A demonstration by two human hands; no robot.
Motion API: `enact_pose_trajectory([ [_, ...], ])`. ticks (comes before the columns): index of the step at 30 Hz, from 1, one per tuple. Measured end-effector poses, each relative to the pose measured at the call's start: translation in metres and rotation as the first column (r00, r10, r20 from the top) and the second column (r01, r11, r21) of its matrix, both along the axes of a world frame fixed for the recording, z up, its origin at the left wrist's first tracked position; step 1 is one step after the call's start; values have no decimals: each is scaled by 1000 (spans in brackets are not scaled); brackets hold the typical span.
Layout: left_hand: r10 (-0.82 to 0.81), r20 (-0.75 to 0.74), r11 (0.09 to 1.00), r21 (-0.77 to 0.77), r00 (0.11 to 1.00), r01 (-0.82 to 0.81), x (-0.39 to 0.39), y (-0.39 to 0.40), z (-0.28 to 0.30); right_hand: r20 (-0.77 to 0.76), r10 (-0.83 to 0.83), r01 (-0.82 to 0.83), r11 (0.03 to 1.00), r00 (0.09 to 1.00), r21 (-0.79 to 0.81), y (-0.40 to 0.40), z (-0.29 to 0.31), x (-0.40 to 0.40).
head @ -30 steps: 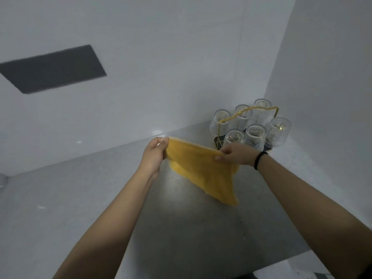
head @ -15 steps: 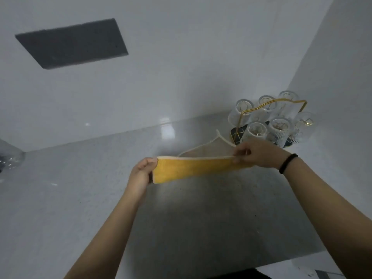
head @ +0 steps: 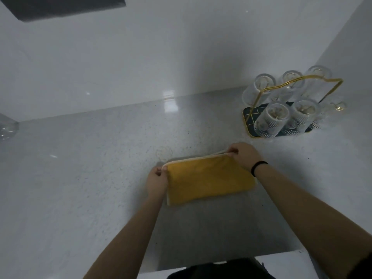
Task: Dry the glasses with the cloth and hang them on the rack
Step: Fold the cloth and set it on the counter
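A yellow cloth (head: 209,180), folded over with a pale hem, lies on the grey counter (head: 100,168) in front of me. My left hand (head: 156,181) pinches its far left corner. My right hand (head: 244,156), a black band on the wrist, pinches the far right corner. At the back right stands a gold wire rack (head: 298,83) on a dark tray (head: 248,115). Several clear ribbed glasses hang on it upside down, among them one at the front (head: 270,119) and one at the back left (head: 256,90).
White walls meet in the corner behind the rack. A dark rectangular panel (head: 66,7) sits high on the back wall. A clear object (head: 8,127) shows at the left edge of the counter. The counter's front edge runs just below my forearms.
The cloth, held stretched in the air before, has been folded and lowered onto the counter. Both hands came down and nearer with it. The camera has tilted down.
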State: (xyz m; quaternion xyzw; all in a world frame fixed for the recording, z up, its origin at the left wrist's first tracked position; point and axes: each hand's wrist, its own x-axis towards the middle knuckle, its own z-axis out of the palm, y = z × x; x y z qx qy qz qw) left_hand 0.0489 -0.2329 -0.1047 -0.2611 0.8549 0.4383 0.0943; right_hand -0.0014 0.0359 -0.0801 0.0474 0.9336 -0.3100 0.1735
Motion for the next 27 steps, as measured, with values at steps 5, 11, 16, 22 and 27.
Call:
enact_pose_trajectory([
  [5, 32, 71, 991, -131, 997, -22, -8, 1, -13, -21, 15, -12, 994, 1000, 106, -4, -22, -17],
  [11, -13, 147, 986, -162, 989, 37, -8, 1, -20, -139, 58, -8, 941, 989, 337, -7, -41, -11],
  [16, -124, 203, 970, -183, 971, 162, -13, -2, -13, -137, 17, 1, 991, 990, 132, -19, -47, 5],
  [22, -159, 135, 979, -108, 978, 174, -11, 20, 15, -68, -154, 142, 977, 986, -162, -30, -25, 20],
  [27, -177, 0, 980, 91, 984, 176, -12, 73, 36, 400, -192, 421, 652, 896, -630, -38, -6, 31],
])
